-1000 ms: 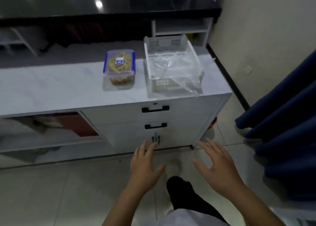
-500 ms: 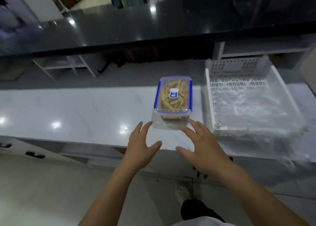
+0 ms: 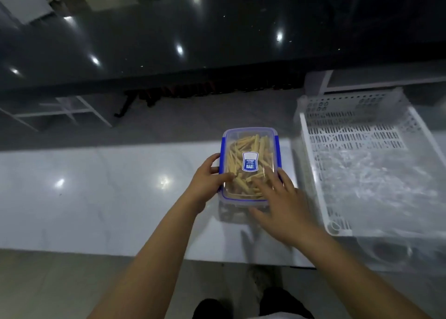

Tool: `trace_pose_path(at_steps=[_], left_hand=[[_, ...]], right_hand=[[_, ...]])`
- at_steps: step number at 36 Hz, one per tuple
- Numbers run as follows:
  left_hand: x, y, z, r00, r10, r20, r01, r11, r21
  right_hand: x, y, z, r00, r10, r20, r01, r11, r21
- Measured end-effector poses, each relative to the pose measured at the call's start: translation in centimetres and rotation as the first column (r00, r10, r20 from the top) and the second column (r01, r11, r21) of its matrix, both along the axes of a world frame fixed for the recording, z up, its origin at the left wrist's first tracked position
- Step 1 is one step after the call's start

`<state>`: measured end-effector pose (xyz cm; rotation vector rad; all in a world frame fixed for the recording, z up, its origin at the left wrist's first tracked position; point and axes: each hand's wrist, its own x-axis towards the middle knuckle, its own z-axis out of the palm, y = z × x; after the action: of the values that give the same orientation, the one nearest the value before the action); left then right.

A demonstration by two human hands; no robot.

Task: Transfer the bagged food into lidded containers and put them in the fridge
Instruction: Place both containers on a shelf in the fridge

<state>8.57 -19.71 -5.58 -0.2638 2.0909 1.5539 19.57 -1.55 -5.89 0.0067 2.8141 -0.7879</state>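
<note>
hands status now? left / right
Left hand: grip curled round the left side of the lidded container, thumb on the lid.
Right hand: fingers on the lid, thumb at the near wall; grip closure cannot be told.
</note>
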Motion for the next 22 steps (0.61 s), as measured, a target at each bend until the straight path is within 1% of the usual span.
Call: trace_pose_path(at_steps=[8,13,15,17,18,19,20,21,22], left_hand=[[-1.3,-1.4,-1.0,0.992,-0.123,0.025,0.121,0.991,0.063],[-1.6,-2.6,-1.1,0.975,-0.220,0.033,0.216,0.972,0.089],[-1.5,-3.5,-1.0,0.958,-0.285,0.040,0.281,0.956,0.087],[-1.3,-4.6,-0.9,0.931,-0.363,0.034,0.360,0.930,0.080],[-1.1,-5.2,-1.0,0.917,-0.398,0.030,0.395,0.915,0.076],[-0.8,-5.8,-1.0,0.902,-0.431,0.027,0.428,0.901,0.075],[-0.5,-6.4,-1.1,0.887,-0.461,0.026,0.458,0.886,0.077],[0.0,-7.0,-1.2,0.871,-0.491,0.024,0.488,0.869,0.078],[0.5,-7.5,-1.2,0.857,-0.515,0.020,0.512,0.855,0.077]], right_hand=[[0.9,-0.8,-2.1,0.992,-0.101,-0.082,0.101,0.995,0.002],[2.2,-3.2,-1.6,0.975,-0.205,-0.091,0.202,0.979,-0.036],[3.2,-4.9,-1.4,0.955,-0.278,-0.099,0.271,0.959,-0.078],[4.6,-7.0,-1.2,0.923,-0.360,-0.139,0.331,0.924,-0.193],[5.3,-8.2,-1.1,0.900,-0.405,-0.162,0.353,0.894,-0.277],[6.2,-9.5,-1.0,0.863,-0.470,-0.184,0.379,0.844,-0.380],[7.1,-10.5,-1.1,0.803,-0.566,-0.188,0.414,0.756,-0.507],[8.1,-11.6,-1.0,0.715,-0.684,-0.144,0.455,0.612,-0.647],[8.9,-12.3,-0.8,0.622,-0.782,-0.040,0.487,0.426,-0.762]])
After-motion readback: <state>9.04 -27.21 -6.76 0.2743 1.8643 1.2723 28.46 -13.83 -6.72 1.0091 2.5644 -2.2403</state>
